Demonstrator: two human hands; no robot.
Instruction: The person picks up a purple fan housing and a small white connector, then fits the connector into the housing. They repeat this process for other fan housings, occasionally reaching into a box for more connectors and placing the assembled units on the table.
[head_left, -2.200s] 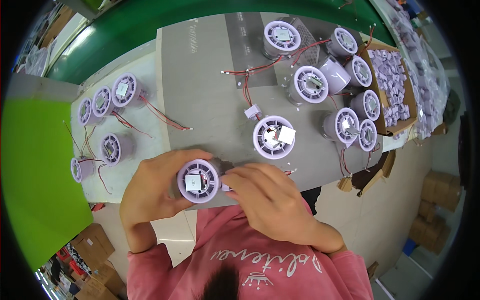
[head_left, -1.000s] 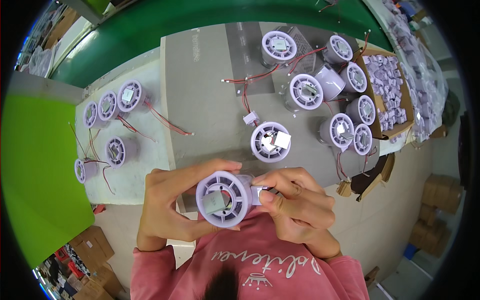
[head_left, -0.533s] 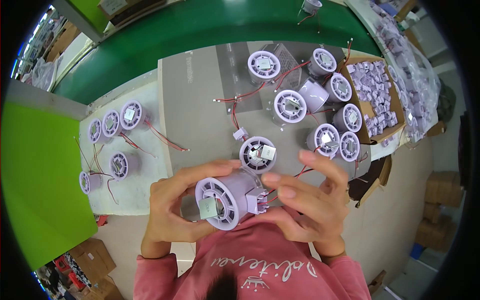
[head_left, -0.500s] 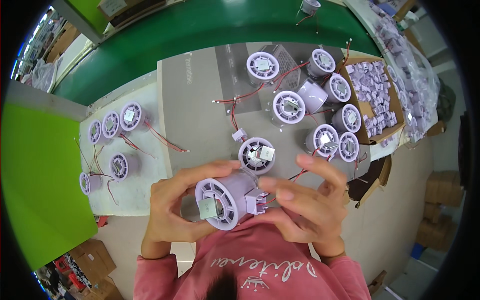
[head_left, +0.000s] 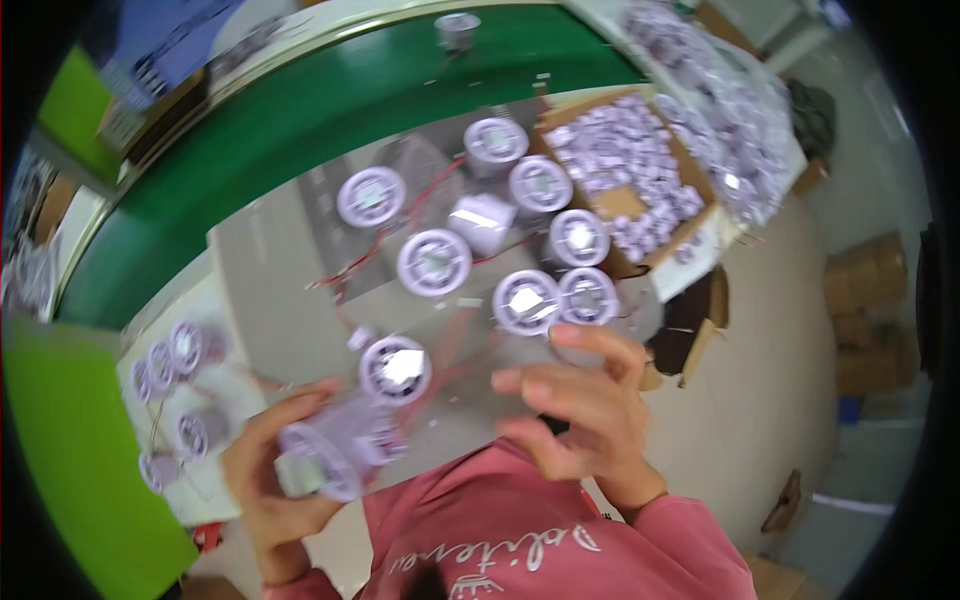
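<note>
Blurred by motion, a lilac cylindrical plastic housing (head_left: pixel 355 430) with a slotted ring end is gripped in my left hand (head_left: pixel 262 470), its fingers and thumb around the side. A pale square piece shows at the ring end, and a small lilac clip-like part (head_left: pixel 383 440) is on its side. My right hand (head_left: pixel 590 415) hovers to the right, apart from the housing, fingers spread and curved with nothing visible in them. Just beyond the left fingers stands another housing (head_left: pixel 395 370) on the grey table. Near my right fingertips are two more housings, one of them slotted end up (head_left: pixel 527 302).
Several lilac housings with red wires stand across the grey table (head_left: pixel 270 265). At its far right, a cardboard box (head_left: pixel 640 270) holds many small lilac parts. More housings sit on a white surface (head_left: pixel 225 480) at left. A green strip (head_left: pixel 400 75) runs behind.
The whole view has turned and shifted. My right hand has drawn away to the right from the held housing, and its red wires no longer show near those fingers. The left hand keeps its hold.
</note>
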